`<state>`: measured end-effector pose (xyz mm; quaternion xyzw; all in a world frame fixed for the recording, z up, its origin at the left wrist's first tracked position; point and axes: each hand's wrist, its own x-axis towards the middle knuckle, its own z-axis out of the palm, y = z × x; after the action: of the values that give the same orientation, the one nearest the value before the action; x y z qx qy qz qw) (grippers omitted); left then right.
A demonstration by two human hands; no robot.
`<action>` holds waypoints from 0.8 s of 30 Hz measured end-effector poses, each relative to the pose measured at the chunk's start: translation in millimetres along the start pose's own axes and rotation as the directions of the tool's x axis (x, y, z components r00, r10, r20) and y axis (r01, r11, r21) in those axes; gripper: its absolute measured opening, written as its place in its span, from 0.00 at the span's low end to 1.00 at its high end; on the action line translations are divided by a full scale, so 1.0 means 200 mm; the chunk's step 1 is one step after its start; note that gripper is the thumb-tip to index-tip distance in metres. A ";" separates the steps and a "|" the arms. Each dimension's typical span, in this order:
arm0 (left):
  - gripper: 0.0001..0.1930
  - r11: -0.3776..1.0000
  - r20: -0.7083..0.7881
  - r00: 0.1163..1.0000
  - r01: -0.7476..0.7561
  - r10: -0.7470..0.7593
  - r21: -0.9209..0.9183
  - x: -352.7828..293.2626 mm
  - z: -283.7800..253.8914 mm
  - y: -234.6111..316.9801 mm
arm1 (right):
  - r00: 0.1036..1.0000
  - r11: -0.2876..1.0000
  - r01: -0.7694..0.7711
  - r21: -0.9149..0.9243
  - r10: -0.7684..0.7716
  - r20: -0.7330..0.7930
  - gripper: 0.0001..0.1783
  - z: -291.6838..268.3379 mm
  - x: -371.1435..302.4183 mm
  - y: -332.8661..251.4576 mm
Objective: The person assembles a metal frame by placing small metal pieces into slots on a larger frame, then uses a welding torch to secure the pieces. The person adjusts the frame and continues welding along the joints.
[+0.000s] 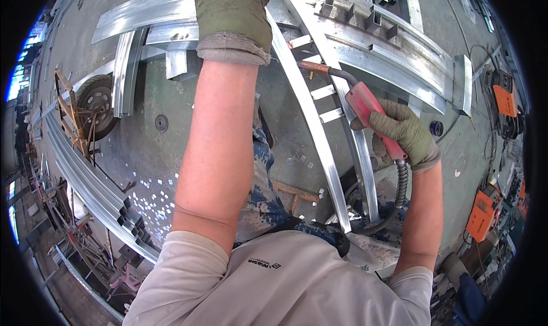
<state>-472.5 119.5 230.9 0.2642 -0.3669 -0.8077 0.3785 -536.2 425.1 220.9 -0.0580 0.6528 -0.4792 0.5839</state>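
My right hand [404, 131], in an olive work glove, is closed around the red handle of a welding torch [364, 102]. The torch's bent neck and copper-coloured nozzle point left, over a ladder-like frame of shiny metal tubes [311, 112] with short crosspieces. A coiled sleeve and cable [401, 183] run down from the handle. My left hand [233, 21], gloved too, is stretched far forward at the top edge, above the frame's far end. Its fingers are mostly cut off by the picture edge, so what they touch is hidden.
Metal channels [394, 58] lie across the far side; more long profiles [94, 183] are stacked at left. A wheel [96, 106] stands near them. Orange machines [480, 216] with cables line the right. Small metal scraps [154, 203] and a brown T-shaped piece [295, 192] lie on the floor.
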 end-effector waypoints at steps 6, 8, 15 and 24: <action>0.11 0.999 -0.006 1.000 -0.005 0.005 0.043 0.01 -0.01 0.00 | 1.000 1.000 0.019 -0.013 -0.019 0.007 0.29 -0.01 0.01 0.01; 0.11 1.000 0.001 1.000 -0.007 0.007 0.022 0.01 -0.01 0.00 | 1.000 1.000 0.021 -0.021 -0.020 0.017 0.29 0.00 0.01 0.00; 0.12 1.000 -0.017 1.000 0.003 -0.002 0.029 0.01 0.00 0.00 | 1.000 0.999 0.014 0.048 -0.015 0.015 0.30 -0.01 0.00 0.01; 0.12 0.999 -0.029 1.000 0.005 -0.004 0.034 -0.01 0.02 0.00 | 1.000 1.000 0.003 0.031 -0.003 0.019 0.30 -0.03 0.00 0.02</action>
<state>-473.5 121.9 233.2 0.2831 -0.3745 -0.7983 0.3774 -538.5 430.9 217.6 -0.0548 0.6396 -0.4894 0.5903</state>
